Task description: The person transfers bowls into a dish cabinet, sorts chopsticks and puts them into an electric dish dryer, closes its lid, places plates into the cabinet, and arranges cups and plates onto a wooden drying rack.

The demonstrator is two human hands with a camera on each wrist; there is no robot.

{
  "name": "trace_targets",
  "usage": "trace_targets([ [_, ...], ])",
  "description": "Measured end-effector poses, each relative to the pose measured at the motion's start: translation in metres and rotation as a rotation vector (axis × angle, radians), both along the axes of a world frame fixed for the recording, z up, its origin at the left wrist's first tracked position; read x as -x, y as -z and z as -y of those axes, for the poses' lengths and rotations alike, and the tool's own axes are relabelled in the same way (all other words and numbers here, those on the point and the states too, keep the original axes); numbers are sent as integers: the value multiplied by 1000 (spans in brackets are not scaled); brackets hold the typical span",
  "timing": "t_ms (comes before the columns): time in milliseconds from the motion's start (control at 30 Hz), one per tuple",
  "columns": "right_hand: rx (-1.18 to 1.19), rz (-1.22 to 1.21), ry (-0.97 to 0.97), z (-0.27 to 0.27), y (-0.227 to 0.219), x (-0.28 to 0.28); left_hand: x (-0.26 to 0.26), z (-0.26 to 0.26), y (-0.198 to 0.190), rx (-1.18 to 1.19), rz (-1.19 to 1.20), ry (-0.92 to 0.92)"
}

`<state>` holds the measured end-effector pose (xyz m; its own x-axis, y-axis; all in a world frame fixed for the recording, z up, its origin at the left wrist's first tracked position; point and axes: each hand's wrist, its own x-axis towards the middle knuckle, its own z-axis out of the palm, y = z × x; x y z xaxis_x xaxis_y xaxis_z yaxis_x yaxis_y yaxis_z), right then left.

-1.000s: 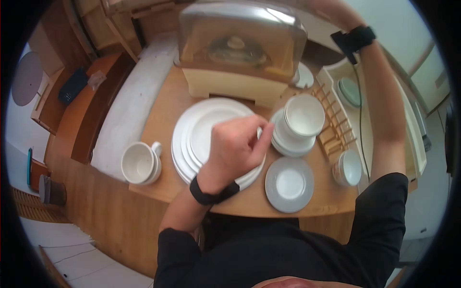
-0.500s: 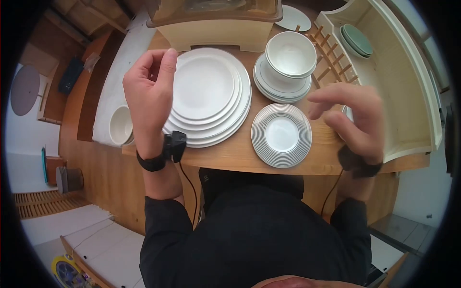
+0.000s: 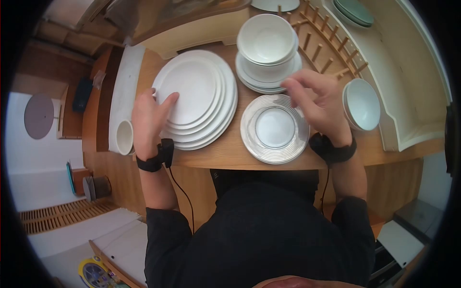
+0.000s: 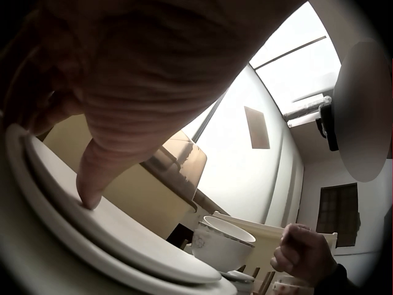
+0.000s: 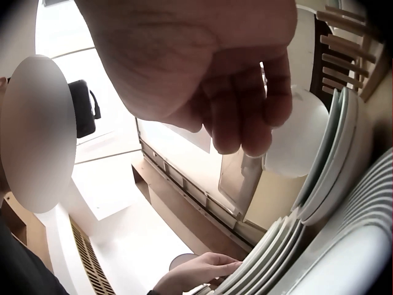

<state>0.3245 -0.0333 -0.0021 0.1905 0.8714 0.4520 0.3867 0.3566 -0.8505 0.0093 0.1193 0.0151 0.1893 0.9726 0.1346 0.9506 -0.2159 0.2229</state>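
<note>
My left hand [image 3: 150, 115] is at the left rim of a stack of white plates [image 3: 192, 86] in graded sizes. Its thumb touches the top plate [image 4: 153, 239] in the left wrist view, and the fingers spread along the rim. My right hand [image 3: 319, 101] holds nothing; its fingers are loosely bent, thumb near the index finger. It hovers over the right edge of a ribbed-rim plate [image 3: 276, 127]. Behind that plate, white bowls [image 3: 267, 38] sit on a pile of small plates [image 3: 245, 77].
A wooden peg rack [image 3: 331, 43] stands behind my right hand, beside a cream tray [image 3: 413, 96] with green dishes [image 3: 354, 10]. More bowls [image 3: 363, 105] stand at right. A cup [image 3: 125, 137] is at the left edge, and a cream box [image 3: 192, 38] is behind the plates.
My left hand has come down to the plate stack's left rim, its thumb and fingers spreading. My right hand came down from high at the right and moved left over the ribbed plate.
</note>
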Motion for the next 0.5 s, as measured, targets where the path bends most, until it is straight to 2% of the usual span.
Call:
trace_targets([
  [67,-35,42,9,-2,4,2,-11,1,-8,72,-79,-107],
  [267,-79,91,19,-6,15,9,-15,-14,-4,96,-59,-61],
  [333,-50,130,44,-5,15,8,-15,-16,-3,48,-70,-27],
  [400,-145,158,2,-8,23,7,-17,-16,2,-7,-95,28],
  [467,-178,142,34,-9,24,6,-28,-6,-5,-165,24,47],
  [500,-166,123,19,-8,23,5,-31,-6,0,-274,149,152],
])
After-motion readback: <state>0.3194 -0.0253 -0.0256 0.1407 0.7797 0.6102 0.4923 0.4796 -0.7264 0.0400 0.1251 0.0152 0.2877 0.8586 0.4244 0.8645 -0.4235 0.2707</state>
